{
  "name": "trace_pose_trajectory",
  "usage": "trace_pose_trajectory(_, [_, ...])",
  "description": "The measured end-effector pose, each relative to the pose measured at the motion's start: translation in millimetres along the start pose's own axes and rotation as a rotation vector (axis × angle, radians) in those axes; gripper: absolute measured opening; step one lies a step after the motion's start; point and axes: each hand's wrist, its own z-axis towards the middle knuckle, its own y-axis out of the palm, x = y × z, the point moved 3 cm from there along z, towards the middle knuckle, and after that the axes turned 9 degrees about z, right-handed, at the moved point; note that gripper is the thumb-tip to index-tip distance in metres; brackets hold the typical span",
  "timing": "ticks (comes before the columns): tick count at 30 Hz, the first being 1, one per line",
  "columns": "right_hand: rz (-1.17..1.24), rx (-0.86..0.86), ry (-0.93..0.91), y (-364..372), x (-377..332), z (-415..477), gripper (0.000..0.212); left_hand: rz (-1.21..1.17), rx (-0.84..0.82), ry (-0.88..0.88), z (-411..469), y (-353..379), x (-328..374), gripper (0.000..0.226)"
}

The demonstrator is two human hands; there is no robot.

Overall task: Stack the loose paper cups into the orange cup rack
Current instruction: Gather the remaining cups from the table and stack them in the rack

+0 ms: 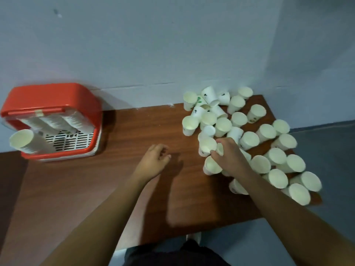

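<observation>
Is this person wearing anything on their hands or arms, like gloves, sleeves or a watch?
No. The left hand and right hand are bare, without gloves, and both forearms show no sleeves, watch or bracelet. Rings are too blurred to judge.

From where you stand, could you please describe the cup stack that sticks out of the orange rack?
On the wooden table, the orange cup rack stands at the left end, by the wall. Of the cup stacks leaning inside it, take the leftmost stack. Unlike its neighbours tucked under the rack's top, it juts past the front rim, its open mouth showing.
</observation>
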Motion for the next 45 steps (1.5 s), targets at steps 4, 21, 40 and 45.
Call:
trace_pose_trajectory(4, [0.049,0.101,0.048,-63.5,72.2,-19.4,0.046,0.053,-0.065,0.095,17.3,57.0,85.2,0.040])
trace_pose_trajectory(21, [-0.275,-0.123,-0.060,4.6,166.5,-58.5,0.073,0.471,-0.173,-0.006,51.9,166.0,117.0,0.077])
trace_pose_trajectory(40, [-0.203,-0.152,-0.058,-2.8,156.3,-55.5,0.067,0.464,-0.125,0.256,32.6,169.8,103.0,0.092])
trace_pose_trajectory(45, [-0.186,-0.145,-0.054,-4.0,151.7,-58.0,0.066,0.501,-0.096,0.321,35.9,172.1,107.2,0.071])
